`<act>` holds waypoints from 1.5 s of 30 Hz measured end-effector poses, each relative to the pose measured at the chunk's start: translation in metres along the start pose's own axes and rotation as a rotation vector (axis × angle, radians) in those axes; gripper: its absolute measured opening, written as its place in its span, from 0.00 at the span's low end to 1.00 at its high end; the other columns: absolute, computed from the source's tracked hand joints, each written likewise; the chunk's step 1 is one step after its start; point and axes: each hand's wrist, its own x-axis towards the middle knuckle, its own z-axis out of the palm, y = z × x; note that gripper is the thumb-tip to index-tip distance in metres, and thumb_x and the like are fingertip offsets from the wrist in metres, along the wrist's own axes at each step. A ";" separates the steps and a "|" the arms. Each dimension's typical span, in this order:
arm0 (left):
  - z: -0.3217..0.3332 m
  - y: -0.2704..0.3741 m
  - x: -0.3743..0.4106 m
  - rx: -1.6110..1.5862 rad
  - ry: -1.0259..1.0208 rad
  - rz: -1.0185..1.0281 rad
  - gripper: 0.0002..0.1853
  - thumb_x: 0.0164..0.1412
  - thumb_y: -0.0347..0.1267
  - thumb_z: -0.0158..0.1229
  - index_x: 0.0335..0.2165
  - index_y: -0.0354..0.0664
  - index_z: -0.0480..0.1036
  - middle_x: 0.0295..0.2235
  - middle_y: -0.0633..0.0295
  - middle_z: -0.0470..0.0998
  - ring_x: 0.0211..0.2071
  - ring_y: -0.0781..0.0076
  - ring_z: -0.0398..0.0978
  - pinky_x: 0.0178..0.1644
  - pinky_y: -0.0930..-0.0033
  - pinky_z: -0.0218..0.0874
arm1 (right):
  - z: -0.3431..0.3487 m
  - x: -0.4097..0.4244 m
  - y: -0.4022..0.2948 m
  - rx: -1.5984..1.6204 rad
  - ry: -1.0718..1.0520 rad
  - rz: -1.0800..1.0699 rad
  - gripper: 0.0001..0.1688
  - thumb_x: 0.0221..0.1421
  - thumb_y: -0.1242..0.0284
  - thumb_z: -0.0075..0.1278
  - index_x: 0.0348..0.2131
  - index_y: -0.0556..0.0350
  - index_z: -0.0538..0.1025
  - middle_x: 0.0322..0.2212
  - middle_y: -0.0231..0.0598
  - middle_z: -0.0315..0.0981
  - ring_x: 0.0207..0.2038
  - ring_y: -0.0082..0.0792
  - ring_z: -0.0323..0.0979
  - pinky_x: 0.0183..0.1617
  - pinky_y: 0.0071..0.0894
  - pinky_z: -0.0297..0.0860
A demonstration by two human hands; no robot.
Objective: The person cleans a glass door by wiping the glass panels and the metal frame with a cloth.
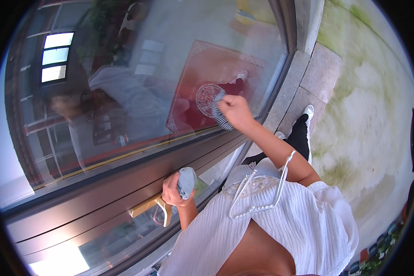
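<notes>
My right hand (235,109) grips a grey striped cloth (220,112) against or just in front of the lower part of a large glass pane (151,114). My left hand (172,190) is closed round a bunched light grey cloth (186,183), close to the brown frame (124,179) of the glazed door. A gold-coloured door handle (148,207) sits just beside my left wrist. Through the glass a red patterned mat (189,79) shows on the floor, mixed with reflections of a person in a white top.
Stone paving slabs (321,69) lie along the threshold, with stained concrete ground (365,114) beyond. My white shoe (308,111) stands at the slabs. Potted plants (379,255) line the lower right. A pale post (310,27) rises beside the door frame.
</notes>
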 end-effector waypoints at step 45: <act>0.008 0.005 0.009 0.249 -0.065 0.071 0.17 0.61 0.41 0.54 0.29 0.37 0.75 0.24 0.53 0.77 0.23 0.57 0.75 0.26 0.63 0.68 | -0.032 0.014 0.098 -0.068 0.067 0.056 0.15 0.54 0.62 0.51 0.25 0.56 0.75 0.23 0.51 0.73 0.30 0.55 0.73 0.35 0.49 0.68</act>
